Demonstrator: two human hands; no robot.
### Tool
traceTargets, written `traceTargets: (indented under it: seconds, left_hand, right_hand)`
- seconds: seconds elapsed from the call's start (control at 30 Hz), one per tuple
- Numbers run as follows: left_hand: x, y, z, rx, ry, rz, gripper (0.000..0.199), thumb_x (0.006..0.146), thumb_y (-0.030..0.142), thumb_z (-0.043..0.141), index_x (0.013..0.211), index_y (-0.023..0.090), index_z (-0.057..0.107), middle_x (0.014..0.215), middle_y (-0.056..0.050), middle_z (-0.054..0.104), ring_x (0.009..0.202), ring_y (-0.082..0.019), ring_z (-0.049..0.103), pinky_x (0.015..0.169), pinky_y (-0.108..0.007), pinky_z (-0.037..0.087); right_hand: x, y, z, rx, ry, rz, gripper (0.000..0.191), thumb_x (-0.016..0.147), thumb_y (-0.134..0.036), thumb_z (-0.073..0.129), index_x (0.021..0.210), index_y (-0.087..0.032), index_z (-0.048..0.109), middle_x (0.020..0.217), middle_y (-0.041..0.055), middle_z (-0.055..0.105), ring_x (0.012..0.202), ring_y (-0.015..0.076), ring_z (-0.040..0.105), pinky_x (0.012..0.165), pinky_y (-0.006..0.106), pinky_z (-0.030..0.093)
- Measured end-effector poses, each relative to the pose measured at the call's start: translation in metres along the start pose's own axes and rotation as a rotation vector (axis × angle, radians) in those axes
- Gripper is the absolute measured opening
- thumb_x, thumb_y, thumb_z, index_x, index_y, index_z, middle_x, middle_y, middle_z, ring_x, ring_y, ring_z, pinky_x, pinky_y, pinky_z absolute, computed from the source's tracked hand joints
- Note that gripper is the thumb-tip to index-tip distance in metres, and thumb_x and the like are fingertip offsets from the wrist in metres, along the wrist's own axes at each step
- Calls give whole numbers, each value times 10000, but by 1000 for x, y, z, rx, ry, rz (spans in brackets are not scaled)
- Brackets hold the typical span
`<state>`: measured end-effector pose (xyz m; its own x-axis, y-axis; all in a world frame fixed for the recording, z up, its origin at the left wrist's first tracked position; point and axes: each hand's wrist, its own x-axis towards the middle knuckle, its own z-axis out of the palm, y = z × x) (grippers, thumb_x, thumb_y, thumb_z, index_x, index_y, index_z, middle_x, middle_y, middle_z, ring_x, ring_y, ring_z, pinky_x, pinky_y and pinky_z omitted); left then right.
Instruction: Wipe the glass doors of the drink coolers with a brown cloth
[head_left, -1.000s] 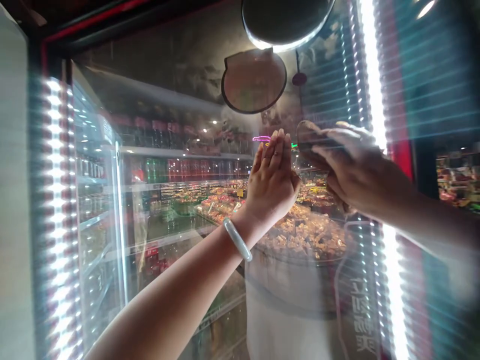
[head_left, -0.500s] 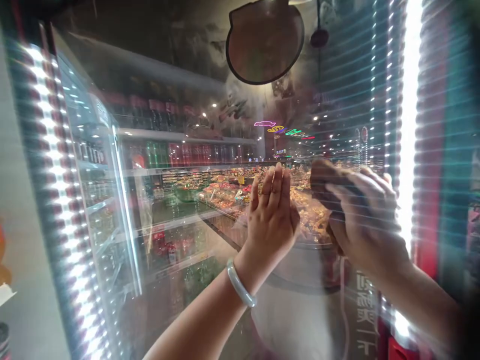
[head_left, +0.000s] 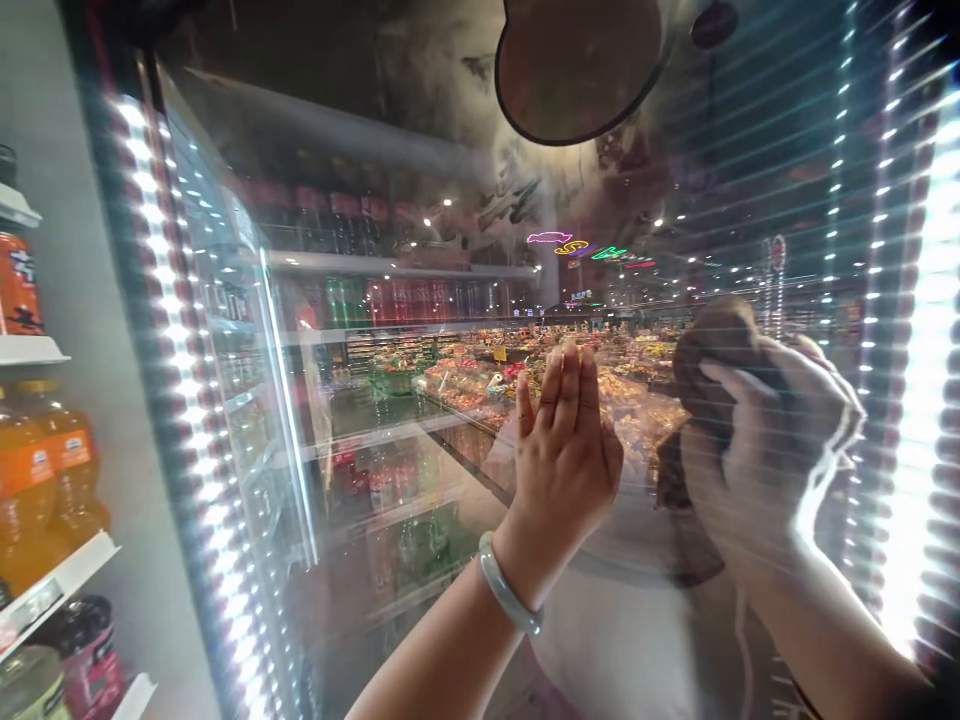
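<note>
The two hands were apart, both raised before a tall glass pane [head_left: 360,150]. The left hand [head_left: 562,460] lay open and flat against it near the middle of the view, its back to the camera, fingers pointing up and thumb out to the right, with a pale bangle [head_left: 510,590] around the wrist. To its right, the right hand [head_left: 765,440], blurred, was closed on a dark cloth [head_left: 712,360], which was bunched at the fingers and hung below them; whether the cloth pressed fully on the glass could not be told. A bright light strip [head_left: 180,360] ran down the left side of the pane and another light strip [head_left: 926,380] down the right. In the glass showed heaps of packaged goods [head_left: 637,410], a colored neon sign [head_left: 574,247] above them and a dark rounded shape [head_left: 577,70] at the top. At the far left, bottles of orange drink [head_left: 71,460] stood on a white-edged shelf [head_left: 67,590], with dark-capped jars [head_left: 90,640] below.
</note>
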<state>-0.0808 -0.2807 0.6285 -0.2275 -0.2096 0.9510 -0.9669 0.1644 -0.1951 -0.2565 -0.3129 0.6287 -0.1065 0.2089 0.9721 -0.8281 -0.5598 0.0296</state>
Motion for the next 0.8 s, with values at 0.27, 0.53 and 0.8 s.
traceTargets:
  seconds: [0.27, 0.53, 0.8]
  left_hand:
    - [-24, -14, -5, 13, 36, 45, 686, 1078, 273, 400, 1704, 89, 186, 1772, -106, 277, 1686, -205, 142, 1400, -471, -21]
    - [-34, -27, -10, 14, 28, 14, 689, 1072, 274, 399, 1708, 101, 196, 1763, -114, 307, 1681, -213, 184, 1398, -456, -21]
    - [-47, -51, -17, 38, 79, 54, 662, 1062, 256, 400, 1694, 117, 262, 1730, -100, 392, 1677, -176, 197, 1389, -434, -69]
  right_hand:
    - [-40, -3, -14, 150, -152, -265, 540, 821, -239, 752, 1351, -309, 673, 1367, 77, 661, 1290, 358, 656, 1157, 581, 532]
    - [-32, -49, 10, 75, -39, -120, 456, 882, -250, 738, 1334, -242, 685, 1503, 146, 552, 1495, 429, 467, 1221, 625, 440]
    - [-48, -51, -3, 124, -72, -127, 559, 838, -233, 786, 1382, -301, 676, 1499, 110, 580, 1389, 404, 581, 1211, 603, 479]
